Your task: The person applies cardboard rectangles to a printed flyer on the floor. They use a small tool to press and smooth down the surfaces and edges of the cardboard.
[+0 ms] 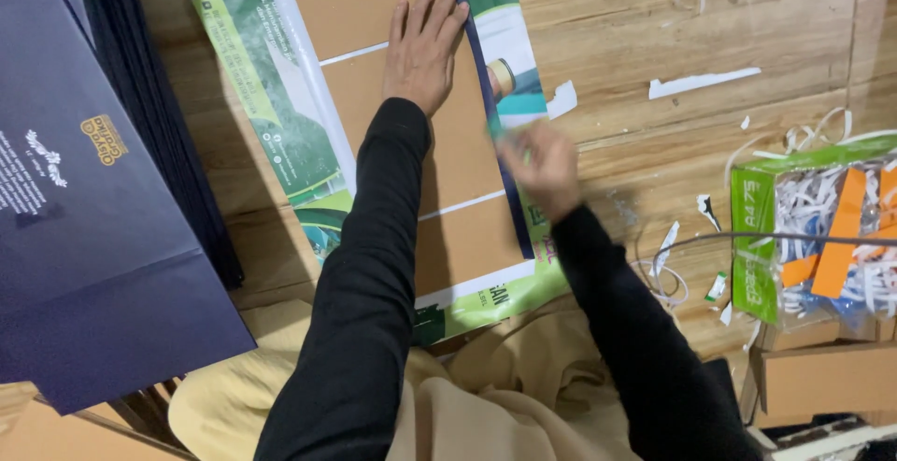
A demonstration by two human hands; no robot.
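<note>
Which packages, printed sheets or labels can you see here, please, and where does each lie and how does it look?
Poster: flat on the floor under brown boards, green and white print.
Navy sheet: at left, large, dark blue with a small gold and white mark.
Green pack: at right, clear wrapper with green end, full of white and orange paper scraps.
Carton: lower right, plain brown.

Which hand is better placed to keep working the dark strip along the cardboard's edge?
Right, probably. The right hand sits on the dark strip, blurred, gripping something small and teal. The left hand lies flat, fingers spread, on the brown cardboard.
</note>
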